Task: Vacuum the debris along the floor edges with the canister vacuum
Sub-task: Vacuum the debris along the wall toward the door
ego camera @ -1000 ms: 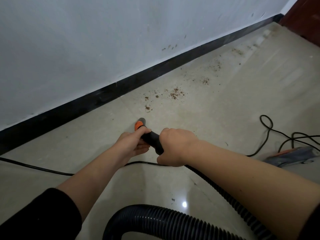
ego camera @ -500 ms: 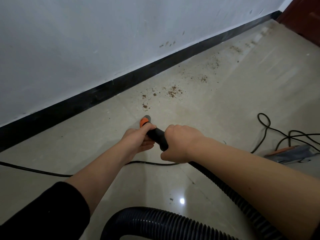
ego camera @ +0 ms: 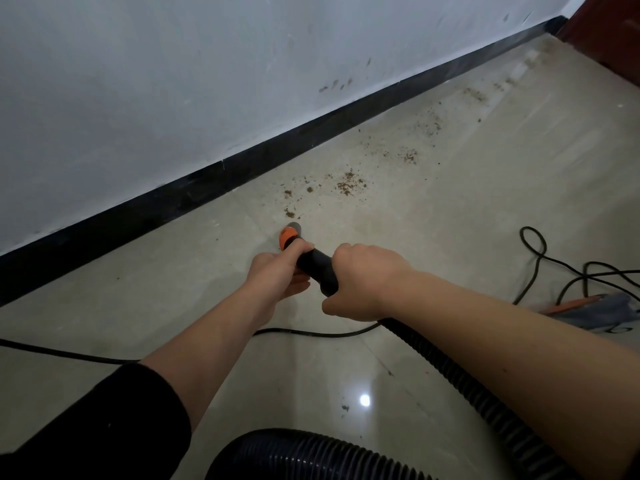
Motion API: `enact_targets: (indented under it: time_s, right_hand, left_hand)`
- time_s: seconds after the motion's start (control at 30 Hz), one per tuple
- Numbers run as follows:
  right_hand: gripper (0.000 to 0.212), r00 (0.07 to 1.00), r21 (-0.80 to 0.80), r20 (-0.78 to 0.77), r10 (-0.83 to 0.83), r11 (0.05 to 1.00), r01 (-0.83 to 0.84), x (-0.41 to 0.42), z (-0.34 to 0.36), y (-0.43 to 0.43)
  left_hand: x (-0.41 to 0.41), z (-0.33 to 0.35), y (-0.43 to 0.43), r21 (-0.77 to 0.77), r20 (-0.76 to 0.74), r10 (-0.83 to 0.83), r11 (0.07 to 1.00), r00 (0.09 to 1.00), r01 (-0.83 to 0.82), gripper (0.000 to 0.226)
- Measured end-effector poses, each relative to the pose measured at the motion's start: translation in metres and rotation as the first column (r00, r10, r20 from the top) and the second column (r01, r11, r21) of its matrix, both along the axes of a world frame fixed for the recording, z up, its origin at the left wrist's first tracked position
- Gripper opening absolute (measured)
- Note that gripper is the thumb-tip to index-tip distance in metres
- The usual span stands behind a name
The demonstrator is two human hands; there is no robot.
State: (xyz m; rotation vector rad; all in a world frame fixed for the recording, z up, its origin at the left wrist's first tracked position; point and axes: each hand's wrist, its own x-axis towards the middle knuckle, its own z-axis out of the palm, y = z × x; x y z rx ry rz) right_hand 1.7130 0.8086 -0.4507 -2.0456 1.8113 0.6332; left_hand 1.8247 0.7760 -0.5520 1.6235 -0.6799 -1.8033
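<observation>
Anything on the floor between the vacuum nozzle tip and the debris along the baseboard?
Nothing visible. Bare beige tile floor separates the orange-collared black vacuum nozzle from the nearest brown crumb debris. The thin black power cord lies nearer the person, out of that path.

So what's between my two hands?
In the head view, a stretch of the black hose handle shows between left hand and right hand; both grip it.

arms extended, left hand (ego camera: 277, 273) and right hand (ego camera: 363, 284) gripping nozzle (ego camera: 312, 262)
</observation>
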Motion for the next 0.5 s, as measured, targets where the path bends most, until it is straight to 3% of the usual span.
enact_targets:
  time_s: [0.3,0.5]
  right_hand:
    - [0.037,0.999,-0.012,0.044,0.012,1.0,-0.012,0.01,-0.006,-0.014]
    - [0.04,0.998,-0.023,0.067,0.012,1.0,-0.01,0.013,-0.009,-0.023]
  left_hand:
    - [0.004,-0.001,-0.007,-0.05,0.111,0.106,0.994,0.988,-0.101,0.031]
    - [0.007,-0.002,-0.013,-0.063,0.103,0.146,0.988,0.984,-0.14,0.031]
